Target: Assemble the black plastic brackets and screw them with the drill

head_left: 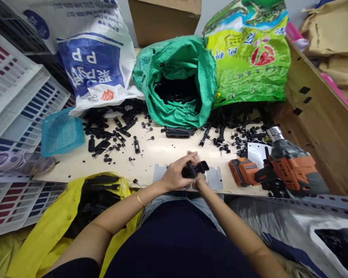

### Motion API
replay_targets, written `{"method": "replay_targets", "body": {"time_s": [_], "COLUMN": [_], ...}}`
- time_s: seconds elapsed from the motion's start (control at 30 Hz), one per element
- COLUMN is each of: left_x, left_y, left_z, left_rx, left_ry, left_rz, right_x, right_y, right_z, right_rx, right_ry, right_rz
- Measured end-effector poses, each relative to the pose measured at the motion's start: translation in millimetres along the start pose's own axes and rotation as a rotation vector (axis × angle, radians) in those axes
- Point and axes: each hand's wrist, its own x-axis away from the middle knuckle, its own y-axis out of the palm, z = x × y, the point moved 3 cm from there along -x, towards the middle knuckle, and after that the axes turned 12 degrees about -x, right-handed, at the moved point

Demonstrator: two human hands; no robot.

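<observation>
My left hand (174, 173) is closed around a black plastic part (190, 170), held low over the near edge of the table. A flat black end (202, 166) sticks out to the right of this part. My right hand (200, 179) is against the same part from the right, closed on it, its fingers blurred and partly hidden. Beneath both hands lies a grey metal plate (215, 178) with small holes. Farther back, a black clamp-like piece (178, 133) lies in front of an open green sack (208, 73).
Loose black parts (100, 144) and several thumb screws (114, 147) litter the left; more black pieces (220, 131) lie right. An orange cordless impact wrench (292, 166) stands at the right. A blue basket (62, 133), yellow bag (55, 216) and white crates (14, 85) flank the left.
</observation>
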Motion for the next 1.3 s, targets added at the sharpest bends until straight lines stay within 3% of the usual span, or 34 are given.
{"method": "replay_targets", "body": {"time_s": [0.1,0.17,0.27,0.4,0.53,0.6,0.67,0.73,0.8,0.87,1.03,1.13,1.3], "left_x": [-22,-36,-50,-57,-47,-30,-4,23,42,52,65,70,71], "left_y": [26,45,64,63,27,-7,-43,-68,-75,-67,-23,-9,-6], "left_z": [-57,-89,-118,-131,-136,-146,-161,-176,-187,-187,-166,-159,-164], "left_rx": [-0.372,-0.544,-0.664,-0.620,-0.566,-0.631,-0.765,-0.881,-0.859,-0.796,-0.515,-0.479,-0.484], "left_ry": [-0.047,-0.048,-0.007,-0.081,-0.163,-0.371,-0.689,-0.954,-1.018,-0.939,-0.759,-0.745,-0.693], "left_rz": [-0.067,-0.156,-0.234,-0.190,-0.070,0.087,0.217,0.209,0.078,0.025,0.100,0.168,0.151], "right_x": [-14,-12,2,15,13,13,13,11,1,-18,-103,-165,-260], "right_y": [-57,-82,-88,-67,-63,-66,-68,-70,-68,-62,-36,-26,-21], "right_z": [18,31,53,66,64,64,64,63,56,41,-12,-30,-47], "right_rx": [0.160,0.358,0.626,0.873,0.908,0.896,0.875,0.824,0.743,0.677,0.656,0.726,0.947], "right_ry": [-0.059,-0.130,-0.200,-0.271,-0.263,-0.263,-0.265,-0.269,-0.296,-0.361,-0.474,-0.371,-0.194], "right_rz": [0.369,0.510,0.511,0.404,0.402,0.393,0.401,0.431,0.446,0.403,0.197,0.109,0.103]}}
